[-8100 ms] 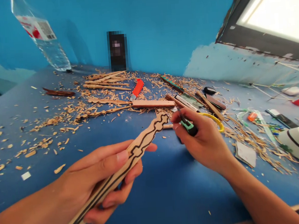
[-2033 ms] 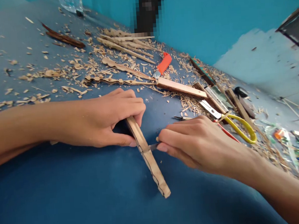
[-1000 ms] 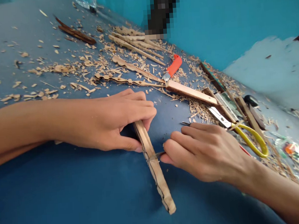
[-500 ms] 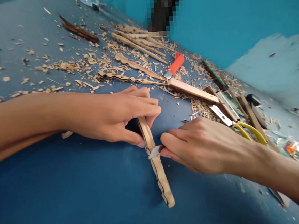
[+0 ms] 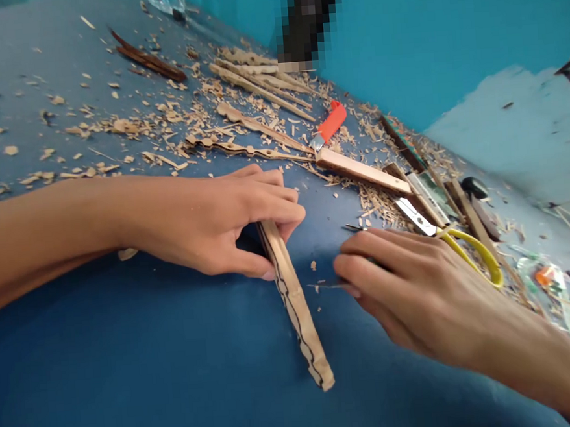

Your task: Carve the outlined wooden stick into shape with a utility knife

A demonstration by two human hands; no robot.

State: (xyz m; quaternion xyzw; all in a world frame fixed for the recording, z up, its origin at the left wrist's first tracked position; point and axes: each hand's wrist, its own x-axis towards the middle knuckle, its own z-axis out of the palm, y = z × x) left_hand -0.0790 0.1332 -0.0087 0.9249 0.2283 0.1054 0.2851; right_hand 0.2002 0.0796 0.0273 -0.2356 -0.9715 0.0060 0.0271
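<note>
My left hand (image 5: 217,221) is closed round the upper end of a flat wooden stick (image 5: 296,307) with a wavy black outline drawn on it. The stick stands on edge on the blue table (image 5: 131,380) and slants towards me. My right hand (image 5: 407,289) pinches a small knife, and its thin blade (image 5: 325,285) points left, a short gap away from the stick's right edge. A fresh wood chip (image 5: 312,264) lies between the two hands.
Wood shavings (image 5: 127,130) and several carved sticks (image 5: 256,85) litter the far table. An orange cutter (image 5: 330,124), a plain wooden bar (image 5: 363,170), yellow-handled scissors (image 5: 468,253) and small tools lie behind my right hand. The blue wall rises behind.
My right hand has pulled the blade off the stick and moved it to the right. A chip has come away. My left hand keeps the stick in place.
</note>
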